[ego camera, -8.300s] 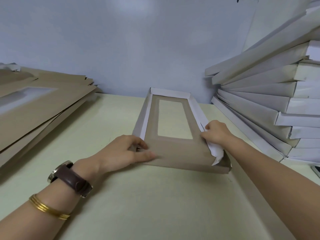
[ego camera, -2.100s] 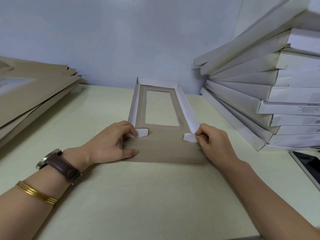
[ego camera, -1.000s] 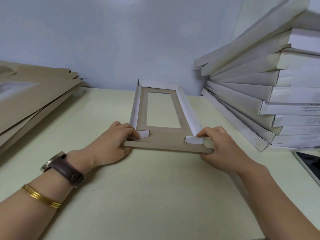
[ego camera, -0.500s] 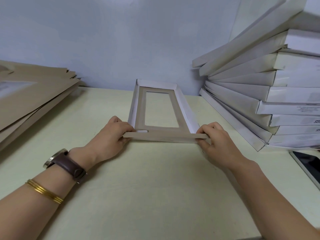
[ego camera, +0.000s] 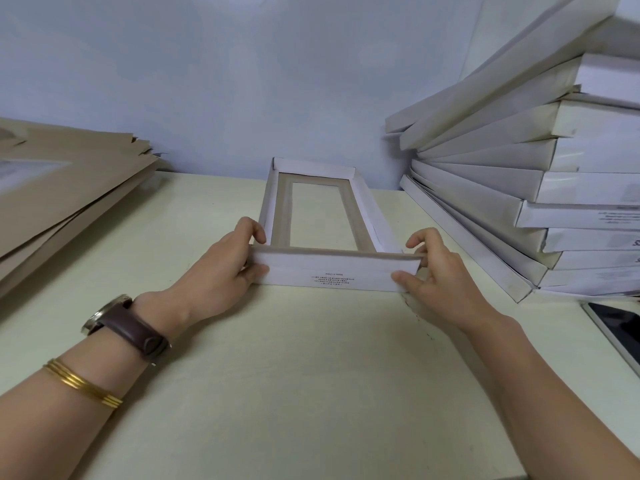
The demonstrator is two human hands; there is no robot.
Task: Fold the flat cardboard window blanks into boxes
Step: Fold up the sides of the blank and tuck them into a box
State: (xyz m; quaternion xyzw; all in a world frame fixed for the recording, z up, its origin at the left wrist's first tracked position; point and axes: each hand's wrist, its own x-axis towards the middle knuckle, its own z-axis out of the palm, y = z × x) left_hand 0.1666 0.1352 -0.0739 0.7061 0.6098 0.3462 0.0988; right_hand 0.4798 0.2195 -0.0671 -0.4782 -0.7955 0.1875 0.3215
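Box, near end: half-made window box [ego camera: 371, 216] sits on the worktop [ego camera: 294, 393], its white end flap [ego camera: 332, 271] stood upright, printed face toward the person.
Left hand: left hand [ego camera: 225, 268] pinches the flap's left corner, thumb on the outer face, fingers over the top edge, likely to square that wall against the side panel.
Right hand: right hand [ego camera: 436, 271] grips the opposite corner the same way, so both ends seat evenly.
Box, far end: brown window frame lies flat inside; side and far walls already stand.
Left of the box: flat brown blanks [ego camera: 69, 188], stacked, apparently awaiting folding.
Right of the box: finished white boxes [ego camera: 536, 202], piled and leaning; a dark-screened device [ego camera: 616, 330] lies nearer the person.
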